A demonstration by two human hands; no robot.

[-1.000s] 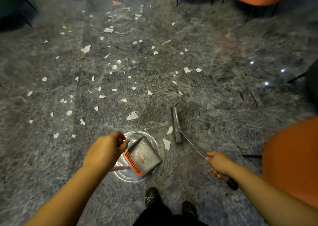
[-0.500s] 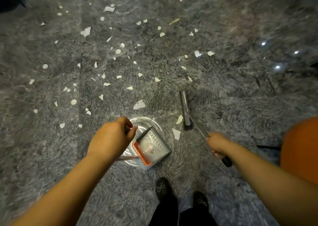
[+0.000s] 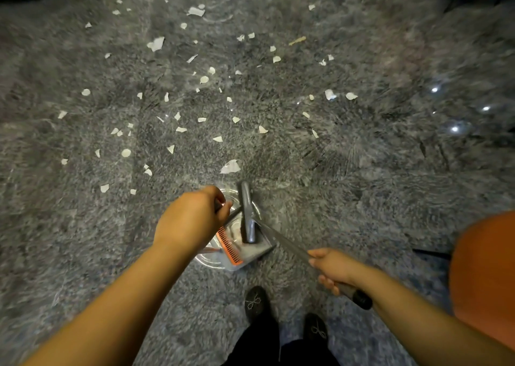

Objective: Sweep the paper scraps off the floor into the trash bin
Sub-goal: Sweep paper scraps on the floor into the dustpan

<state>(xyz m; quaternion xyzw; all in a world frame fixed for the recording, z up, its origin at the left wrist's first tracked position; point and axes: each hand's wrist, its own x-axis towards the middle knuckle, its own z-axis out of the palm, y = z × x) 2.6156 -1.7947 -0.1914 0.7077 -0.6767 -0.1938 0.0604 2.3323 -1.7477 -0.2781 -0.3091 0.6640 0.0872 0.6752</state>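
While the left hand curls round the dustpan handle, the right hand grips the broom handle; the broom head lies in the pan, above the clear bin; scraps litter the grey floor beyond.

Glossy grey stone floor; white paper scraps; plastic dustpan.

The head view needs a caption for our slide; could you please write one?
Left hand holds the dustpan while right hand works the broom into it; paper scraps litter the grey floor.
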